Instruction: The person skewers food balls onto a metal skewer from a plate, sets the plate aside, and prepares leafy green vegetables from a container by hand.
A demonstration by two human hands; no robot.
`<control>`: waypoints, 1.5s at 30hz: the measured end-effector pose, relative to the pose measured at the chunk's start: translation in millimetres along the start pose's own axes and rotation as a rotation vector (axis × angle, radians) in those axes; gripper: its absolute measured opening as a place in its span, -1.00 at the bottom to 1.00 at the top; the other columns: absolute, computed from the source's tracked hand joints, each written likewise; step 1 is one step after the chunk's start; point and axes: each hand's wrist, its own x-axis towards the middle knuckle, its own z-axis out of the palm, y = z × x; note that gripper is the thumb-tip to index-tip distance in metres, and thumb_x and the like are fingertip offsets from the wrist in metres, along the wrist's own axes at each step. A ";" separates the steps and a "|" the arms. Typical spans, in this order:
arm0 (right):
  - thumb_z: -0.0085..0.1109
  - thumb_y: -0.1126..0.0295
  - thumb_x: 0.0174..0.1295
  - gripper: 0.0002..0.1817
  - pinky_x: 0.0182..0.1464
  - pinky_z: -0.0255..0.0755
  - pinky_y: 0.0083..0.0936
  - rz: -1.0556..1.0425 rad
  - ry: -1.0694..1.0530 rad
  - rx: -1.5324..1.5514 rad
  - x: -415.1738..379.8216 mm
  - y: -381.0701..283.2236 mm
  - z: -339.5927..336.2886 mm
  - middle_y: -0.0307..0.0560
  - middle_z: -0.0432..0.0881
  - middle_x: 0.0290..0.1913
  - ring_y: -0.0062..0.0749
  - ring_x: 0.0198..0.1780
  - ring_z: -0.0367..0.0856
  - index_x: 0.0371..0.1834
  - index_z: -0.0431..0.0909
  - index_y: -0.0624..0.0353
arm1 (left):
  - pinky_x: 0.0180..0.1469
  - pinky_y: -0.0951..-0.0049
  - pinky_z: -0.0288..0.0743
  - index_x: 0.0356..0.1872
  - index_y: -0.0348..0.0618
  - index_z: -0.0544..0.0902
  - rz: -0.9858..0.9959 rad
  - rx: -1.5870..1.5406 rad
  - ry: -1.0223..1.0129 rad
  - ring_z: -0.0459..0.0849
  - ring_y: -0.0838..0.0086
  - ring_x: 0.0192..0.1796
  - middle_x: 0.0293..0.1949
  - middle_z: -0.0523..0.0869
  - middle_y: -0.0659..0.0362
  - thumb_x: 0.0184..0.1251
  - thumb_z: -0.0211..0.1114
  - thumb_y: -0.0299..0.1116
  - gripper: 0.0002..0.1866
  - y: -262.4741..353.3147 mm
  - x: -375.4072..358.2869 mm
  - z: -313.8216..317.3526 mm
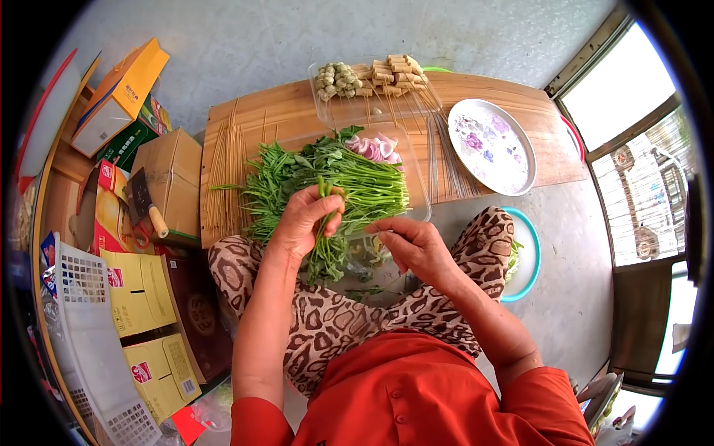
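seen from the head camera, the left hand (303, 221) is closed around a small bunch of leafy green stems (325, 236), its grip wrapped tight about the stalks so the leaves hang down toward the lap. the right hand (411, 245) sits just beside it, thumb and fingertips pinched together on what looks like a thin skewer, too fine to make out clearly. both hands hover over the near edge of a wooden surface (550, 149), above the knees in leopard-print trousers (335, 320). a large pile of the same greens (327, 178) lies in a clear plastic tray (421, 189) right behind the hands, with a few pink-white slices (374, 146) at the far side of the pile. loose bamboo skewers (229, 160) are spread on the wood to the left. farther back, a second clear tray (318, 104) holds finished skewers of pale chunks (370, 77). a round flowered plate (492, 146) rests to the right, and a teal-rimmed bowl (529, 256) stands on the floor beside the right knee. cardboard boxes (167, 175) and a cleaver (145, 201) crowd the left.
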 end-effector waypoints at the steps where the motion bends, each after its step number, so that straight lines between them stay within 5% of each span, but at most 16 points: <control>1: -0.06 0.41 0.34 -0.72 -0.57 0.23 -0.66 -0.005 0.005 -0.003 1.8 1.9 0.9 -0.33 0.37 -0.65 -0.73 -0.64 0.28 0.01 0.56 0.25 | -0.61 0.57 0.31 -0.22 -0.17 0.61 -0.024 0.028 -0.007 0.49 0.59 -0.59 -0.44 0.59 0.22 0.20 0.34 -0.34 -0.81 -0.2 -0.6 1.1; 11: -0.08 0.40 0.40 -0.74 -0.60 0.13 -0.72 -0.037 0.113 0.108 15.3 5.4 1.5 -0.38 0.31 -0.70 -0.75 -0.68 0.20 0.00 0.55 0.27 | -0.40 0.52 0.46 -0.09 -0.24 0.61 -0.019 -0.020 0.109 0.58 0.54 -0.35 -0.39 0.64 0.21 0.24 0.30 -0.38 -0.75 -5.5 -0.1 14.4; 17: -0.07 0.41 0.35 -0.72 -0.56 0.24 -0.66 0.005 0.049 0.005 9.9 5.2 -5.4 -0.32 0.36 -0.66 -0.71 -0.63 0.29 0.01 0.56 0.25 | -0.29 0.49 0.47 -0.10 -0.25 0.60 0.083 0.068 0.089 0.57 0.53 -0.32 -0.36 0.62 0.21 0.29 0.27 -0.39 -0.78 -10.7 7.0 -3.5; 45: -0.09 0.41 0.40 -0.72 -0.59 0.20 -0.71 -0.015 0.033 -0.001 6.1 8.8 1.0 -0.38 0.31 -0.71 -0.76 -0.69 0.24 0.02 0.54 0.31 | -0.16 0.45 0.43 -0.20 -0.25 0.60 0.167 0.097 0.127 0.53 0.48 -0.30 -0.38 0.60 0.22 0.22 0.34 -0.42 -0.82 -10.0 6.7 0.7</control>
